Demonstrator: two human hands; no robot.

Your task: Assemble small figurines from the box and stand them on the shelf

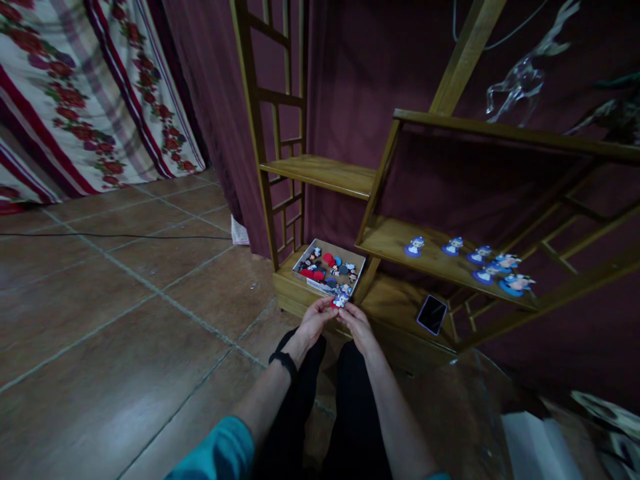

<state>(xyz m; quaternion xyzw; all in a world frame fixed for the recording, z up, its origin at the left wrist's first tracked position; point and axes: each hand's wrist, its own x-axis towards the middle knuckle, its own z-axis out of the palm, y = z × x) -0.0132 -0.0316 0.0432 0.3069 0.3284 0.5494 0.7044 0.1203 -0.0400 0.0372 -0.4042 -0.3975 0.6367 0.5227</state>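
This looks like a room in a home or small display space: a brown tiled floor (125, 313), a flowered curtain (75, 100), dark red drapes (360, 80), and a wooden lattice shelf unit (325, 175) carrying a row of small figurines (480, 257).

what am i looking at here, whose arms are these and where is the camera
The camera sits on a person's head and looks forward and down, so the two arms reaching out from the bottom are that person's own. There is no machine, just bare hands. The left hand, with a dark band on its wrist, and the right hand meet in front of a low wooden shelf. Together their fingers pinch a small figure, red and blue. Just behind it, on the shelf's bottom board, is an open box full of similar small figures. A row of blue figures stands on a higher board, and a dark phone lies below them. The floor is brown tile.
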